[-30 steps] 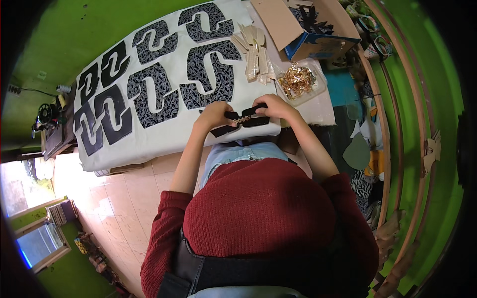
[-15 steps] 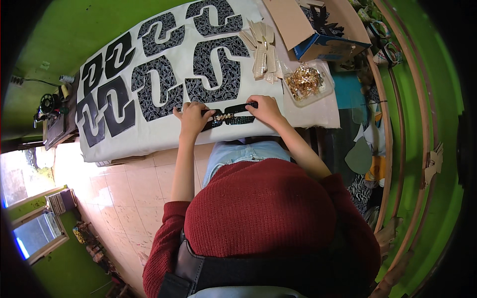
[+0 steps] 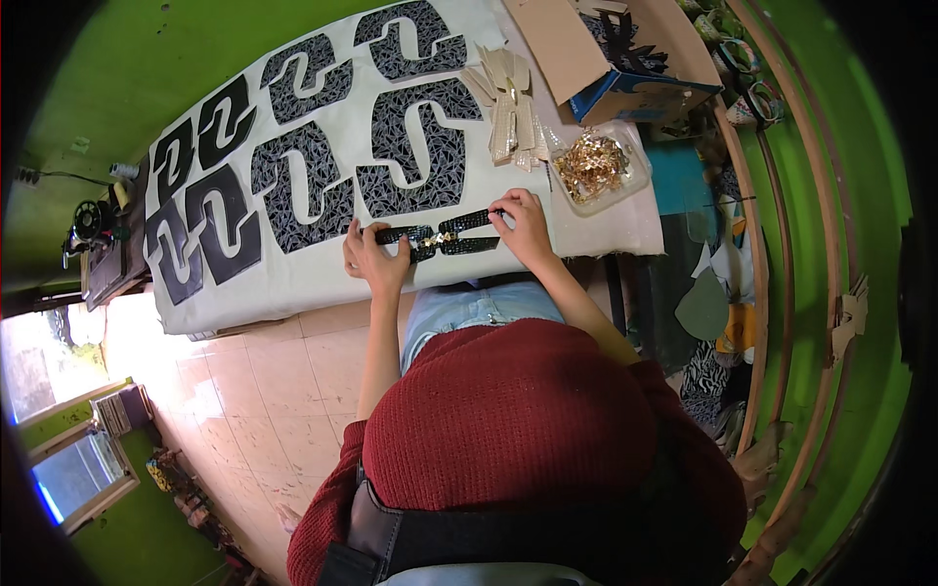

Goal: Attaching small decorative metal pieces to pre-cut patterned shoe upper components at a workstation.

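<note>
A glossy black textured strap piece [image 3: 471,246] lies at the table's near edge. Its strips spread out to both sides from a gold ornament [image 3: 440,239] in the middle. At its left end my left hand [image 3: 374,262] has its thumb and fingers closed around the strips. My right hand [image 3: 528,230] pinches the tip of the upper right strip, while the lower right strip is free. Beyond my hands, several black patterned S-shaped cut pieces [image 3: 389,142] lie flat in rows. A bundle of beige straps [image 3: 506,112] sits farther off, right of them.
A clear plastic tub [image 3: 584,207] of gold metal trims [image 3: 593,166] stands right of my right hand. Behind it is an open cardboard box [image 3: 547,49] with dark straps inside. White cloth [image 3: 244,298] covers the table. At far left is a dark wheeled machine [image 3: 93,223].
My left hand has turned and slid lower left, its fingers now spread farther around the strips' left end. More of the strap piece shows. The whole view has shifted slightly.
</note>
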Demonstrator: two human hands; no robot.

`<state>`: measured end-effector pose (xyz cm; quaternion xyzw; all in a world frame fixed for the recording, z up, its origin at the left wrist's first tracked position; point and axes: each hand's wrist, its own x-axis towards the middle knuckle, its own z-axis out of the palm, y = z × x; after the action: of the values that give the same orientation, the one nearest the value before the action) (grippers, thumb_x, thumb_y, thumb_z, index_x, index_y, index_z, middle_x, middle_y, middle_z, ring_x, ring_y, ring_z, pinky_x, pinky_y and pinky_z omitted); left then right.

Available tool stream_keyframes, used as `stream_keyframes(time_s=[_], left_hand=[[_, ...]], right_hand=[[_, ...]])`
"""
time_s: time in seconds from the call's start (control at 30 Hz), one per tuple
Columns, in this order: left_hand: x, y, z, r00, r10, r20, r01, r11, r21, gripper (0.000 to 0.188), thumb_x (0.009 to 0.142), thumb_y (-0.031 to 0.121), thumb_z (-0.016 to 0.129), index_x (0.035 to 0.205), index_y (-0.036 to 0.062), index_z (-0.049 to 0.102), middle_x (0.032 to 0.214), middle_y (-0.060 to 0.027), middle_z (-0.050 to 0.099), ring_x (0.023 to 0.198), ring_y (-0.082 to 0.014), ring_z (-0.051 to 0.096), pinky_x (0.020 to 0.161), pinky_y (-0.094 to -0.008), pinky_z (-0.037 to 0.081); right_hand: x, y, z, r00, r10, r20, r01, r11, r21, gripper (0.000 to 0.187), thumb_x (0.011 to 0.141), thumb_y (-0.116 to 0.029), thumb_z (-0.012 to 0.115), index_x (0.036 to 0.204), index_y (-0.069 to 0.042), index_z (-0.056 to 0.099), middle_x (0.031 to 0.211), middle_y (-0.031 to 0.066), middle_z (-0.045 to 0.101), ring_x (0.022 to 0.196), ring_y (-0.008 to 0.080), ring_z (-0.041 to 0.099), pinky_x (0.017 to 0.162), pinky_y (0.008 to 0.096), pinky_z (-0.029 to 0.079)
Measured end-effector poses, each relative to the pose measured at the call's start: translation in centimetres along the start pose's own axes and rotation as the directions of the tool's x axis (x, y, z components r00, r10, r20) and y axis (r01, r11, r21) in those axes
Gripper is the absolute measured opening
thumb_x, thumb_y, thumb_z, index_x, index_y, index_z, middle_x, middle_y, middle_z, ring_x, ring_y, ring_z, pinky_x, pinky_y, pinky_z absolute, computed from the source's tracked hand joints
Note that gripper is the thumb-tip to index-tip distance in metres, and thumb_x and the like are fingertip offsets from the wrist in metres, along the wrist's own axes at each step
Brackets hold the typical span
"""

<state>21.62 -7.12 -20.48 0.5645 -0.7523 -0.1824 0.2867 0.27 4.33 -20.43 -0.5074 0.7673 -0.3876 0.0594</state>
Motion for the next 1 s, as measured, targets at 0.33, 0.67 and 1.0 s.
stream_keyframes(time_s=[0.33,0.67,1.0], left_hand=[[0.8,3.6,0.0,0.989,0.109,-0.100,-0.124,0.979,-0.159,0.035,0.061,0.007,0.062,0.096,0.0120,0.058,0.127,-0.0121,0.043,0.119,-0.0351,0.033,0.096,-0.0519,0.024],[0.7,19.1,4.8,0.814,0.552,0.182,-0.452,0.799,-0.397,0.022,0.070,0.008,0.059,0.089,0.0163,0.061,0.116,-0.0026,0.053,0.118,-0.0313,0.037,0.095,-0.0450,0.021],[5.1,33.2,7.8,0.677,0.735,-0.029,-0.677,0.607,-0.416,0.033,0.068,0.005,0.060,0.100,0.0129,0.059,0.117,-0.0020,0.054,0.121,-0.0290,0.039,0.101,-0.0461,0.019]], right_hand=[[0.6,1.9,-9.9,0.936,0.353,0.005,-0.288,0.757,0.586,0.013,0.082,-0.006,0.059,0.093,-0.001,0.064,0.085,0.0027,0.064,0.075,0.0077,0.057,0.069,0.0208,0.045],[5.3,6.1,-16.9,0.918,0.385,-0.093,-0.262,0.767,0.586,0.014,0.083,-0.007,0.060,0.092,0.004,0.063,0.080,0.0061,0.066,0.074,0.0095,0.062,0.067,0.0199,0.047],[19.6,6.1,-26.0,0.995,0.018,0.102,-0.062,0.892,0.448,0.018,0.087,-0.008,0.055,0.099,0.004,0.060,0.091,0.0076,0.065,0.085,0.0125,0.062,0.074,0.0228,0.048]])
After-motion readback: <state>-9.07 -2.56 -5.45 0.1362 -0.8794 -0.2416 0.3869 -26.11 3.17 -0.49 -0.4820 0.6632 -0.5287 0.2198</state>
